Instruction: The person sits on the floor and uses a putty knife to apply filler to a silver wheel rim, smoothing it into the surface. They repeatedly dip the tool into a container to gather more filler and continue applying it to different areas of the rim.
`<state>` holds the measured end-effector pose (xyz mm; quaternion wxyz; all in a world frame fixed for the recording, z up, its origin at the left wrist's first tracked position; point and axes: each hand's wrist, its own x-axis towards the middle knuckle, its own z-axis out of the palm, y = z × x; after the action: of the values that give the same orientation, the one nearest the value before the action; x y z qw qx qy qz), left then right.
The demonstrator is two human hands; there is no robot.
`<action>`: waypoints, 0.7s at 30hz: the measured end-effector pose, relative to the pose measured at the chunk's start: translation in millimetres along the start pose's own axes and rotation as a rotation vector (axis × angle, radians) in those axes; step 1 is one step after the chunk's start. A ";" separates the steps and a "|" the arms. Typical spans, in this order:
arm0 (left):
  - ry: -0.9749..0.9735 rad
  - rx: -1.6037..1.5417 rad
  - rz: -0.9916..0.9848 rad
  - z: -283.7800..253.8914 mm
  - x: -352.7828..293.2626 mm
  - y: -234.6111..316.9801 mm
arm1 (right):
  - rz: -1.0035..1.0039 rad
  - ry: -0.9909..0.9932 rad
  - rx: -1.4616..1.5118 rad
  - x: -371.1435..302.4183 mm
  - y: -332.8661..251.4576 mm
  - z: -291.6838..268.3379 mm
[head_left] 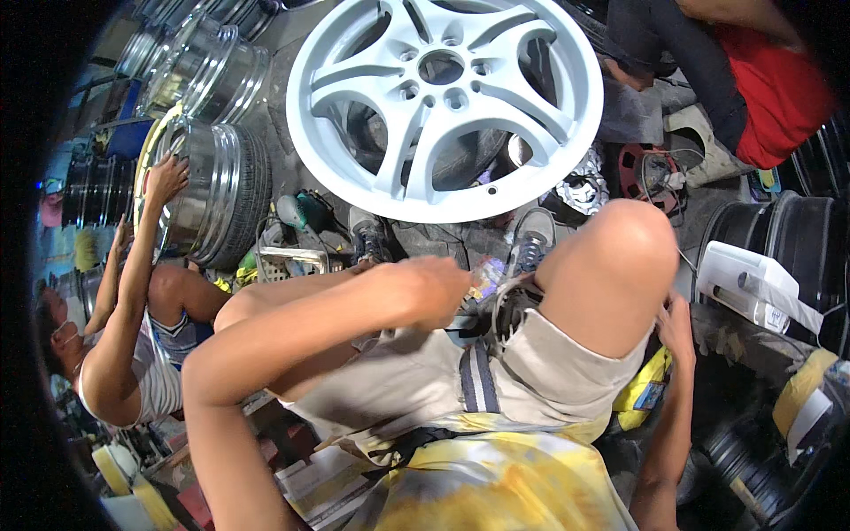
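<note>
A pale, glossy wheel rim (522,108) with paired spokes lies face up beyond my feet, above a dark tire partly seen through its openings. My left hand (429,288) is over my lap, apart from the rim. It is blurred, with its fingers curled in; whatever they may hold is hidden. My right hand (676,329) hangs beside my right knee, close to a yellow package (642,389). Its fingers extend upward along the outer leg, partly hidden, with nothing visible in them.
At the left, another person holds a shiny rim with a tire (208,195). A seated person in red (788,97) is at the upper right. A white box-shaped device (748,279) stands right of my knee. A green power tool (305,211) lies near my left shoe.
</note>
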<state>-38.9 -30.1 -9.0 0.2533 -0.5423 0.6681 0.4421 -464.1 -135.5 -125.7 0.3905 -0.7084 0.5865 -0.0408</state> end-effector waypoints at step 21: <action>0.225 -0.504 0.004 91.1 173.0 -68.6 | -0.442 0.033 0.079 79.7 -88.1 59.2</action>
<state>-35.7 -39.3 -216.0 0.0337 -0.6324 0.5620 0.5320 -338.5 -173.7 -145.6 0.3898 -0.8031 0.4212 -0.1599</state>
